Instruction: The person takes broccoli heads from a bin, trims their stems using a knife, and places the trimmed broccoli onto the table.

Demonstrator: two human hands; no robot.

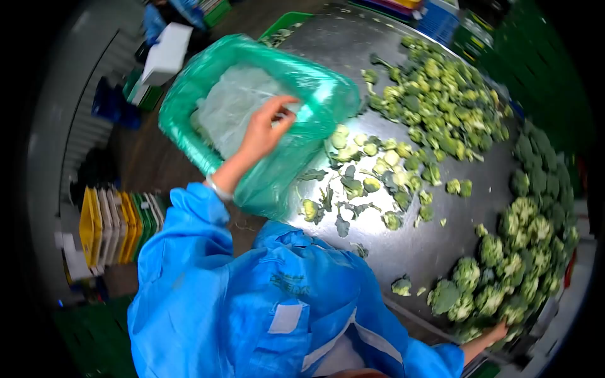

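Note:
My left hand (271, 128) hovers over a crate lined with green plastic film (252, 47). Its fingers are loosely bent and apart, and I see nothing between them. Whitish translucent plastic (236, 104) lies inside the liner below that hand. At the lower right, my right hand (495, 334) is closed against a broccoli head (513, 310) at the near edge of a heap. Other heads partly hide its fingers. Cut broccoli florets (435, 94) form a large pile on the metal table (328, 41), with loose leaves and trimmed pieces (353, 183) scattered nearer to me.
More whole broccoli heads (535, 164) are stacked along the table's right side. Colored crates (435, 22) stand beyond the far edge. Yellow, white and green crates (120, 223) are stacked on the left floor. Another person's blue sleeve (183, 12) shows at the top left.

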